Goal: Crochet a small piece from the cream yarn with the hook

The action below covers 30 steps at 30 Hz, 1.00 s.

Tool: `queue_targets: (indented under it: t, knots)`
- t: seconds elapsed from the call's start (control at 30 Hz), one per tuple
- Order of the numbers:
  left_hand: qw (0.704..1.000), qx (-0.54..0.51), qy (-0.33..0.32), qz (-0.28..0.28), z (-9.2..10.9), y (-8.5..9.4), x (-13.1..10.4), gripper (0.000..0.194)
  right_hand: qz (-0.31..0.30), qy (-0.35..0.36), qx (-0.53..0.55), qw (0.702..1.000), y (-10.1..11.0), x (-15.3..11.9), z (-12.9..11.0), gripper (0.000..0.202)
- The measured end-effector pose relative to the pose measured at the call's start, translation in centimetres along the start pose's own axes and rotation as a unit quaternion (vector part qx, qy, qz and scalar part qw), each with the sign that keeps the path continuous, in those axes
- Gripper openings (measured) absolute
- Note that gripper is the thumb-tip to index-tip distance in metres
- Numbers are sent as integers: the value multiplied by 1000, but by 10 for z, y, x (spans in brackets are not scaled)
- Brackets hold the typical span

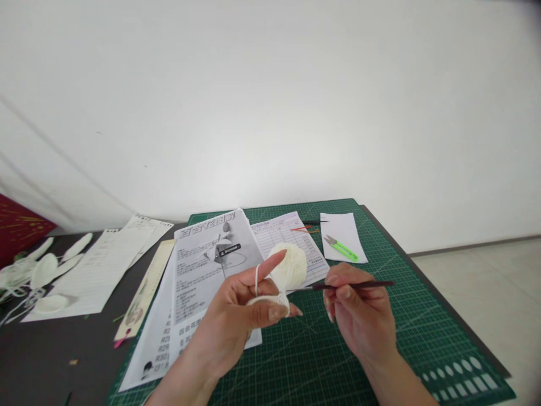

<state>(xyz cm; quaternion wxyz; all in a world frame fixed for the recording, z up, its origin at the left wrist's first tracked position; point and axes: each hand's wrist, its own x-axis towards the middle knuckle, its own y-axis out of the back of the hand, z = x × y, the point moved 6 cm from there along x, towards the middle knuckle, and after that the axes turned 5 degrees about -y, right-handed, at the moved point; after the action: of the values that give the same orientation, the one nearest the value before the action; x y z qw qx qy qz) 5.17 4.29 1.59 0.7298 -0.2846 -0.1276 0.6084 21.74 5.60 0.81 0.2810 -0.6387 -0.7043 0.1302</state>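
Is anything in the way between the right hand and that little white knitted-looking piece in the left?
Nothing visible blocks the way: the slim dark-handled tool in the right hand spans the gap to the white piece in the left hand. The yarn ball sits just beyond them.

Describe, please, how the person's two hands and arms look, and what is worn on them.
The left hand and the right hand are bare, with no gloves, rings, bracelet or watch to be seen. No sleeve clearly shows on either side. Some fingernails seem to reach slightly past the fingertips.
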Motion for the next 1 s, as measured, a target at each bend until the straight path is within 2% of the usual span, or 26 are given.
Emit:
queue_targets:
  t: [0.3, 0.47, 0.67, 0.83, 1.0]
  knots:
    - [997, 49, 38, -38, 5, -1, -1, 48, -19, 14, -19, 1000, -3, 1, -5, 5]
    - [995, 90, 26, -36, 10, 0, 0, 47, -58, 63, -82, 993, -2, -2, -12, 9]
    - [996, 71, 49, -20, 9, 3, 0, 49, -92, 108, -146, 979, 0, -1, -20, 9]
    - [993, 92, 61, -29, 9, 3, 0, 33, -83, 50, -82, 992, 1, 2, -14, 7]
    - [988, 145, 56, -14, 9, 4, -2, 31, -15, -60, 3, 998, 4, 7, -2, 10]
